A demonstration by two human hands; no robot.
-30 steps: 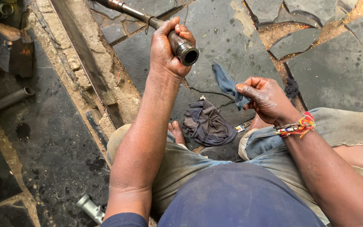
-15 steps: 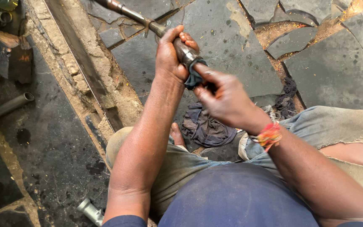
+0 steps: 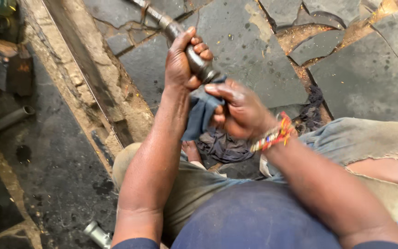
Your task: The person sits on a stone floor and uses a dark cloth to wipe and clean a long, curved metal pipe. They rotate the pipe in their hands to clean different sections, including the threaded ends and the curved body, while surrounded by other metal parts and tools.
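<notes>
Step in hand: wiping the open end of a metal pipe (image 3: 180,39) w/ a rag.

Left hand (image 3: 185,62): closed around the pipe just short of its end, fingers wrapped over the top, thumb on the near side. The pipe runs from the top of the view down and right; its far part lies over the stone-slab floor (image 3: 254,50), and the rimmed end sits between the two hands, raised above the lap.

Right hand (image 3: 238,110): pressed together around a dark blue rag (image 3: 199,115), thumb and fingers pinching the cloth against the pipe end. The rag's lower part hangs loose between the forearms. Beaded wristband (image 3: 272,134) on the right wrist.

Nearby: a second dark cloth (image 3: 222,145) bunched on the floor between the knees; a concrete kerb (image 3: 102,87) runs diagonally at left; a short metal fitting (image 3: 96,234) lies by the left elbow, well apart from the work.

Judgement: cleaning is mid-way; the rag covers the rim, so its condition cannot be told.

Next move calls for:
- firm left-hand hold so the pipe does not turn;
- rag rotated or pushed round the rim, pressure kept even;
- loose cloth kept clear of the bore.
</notes>
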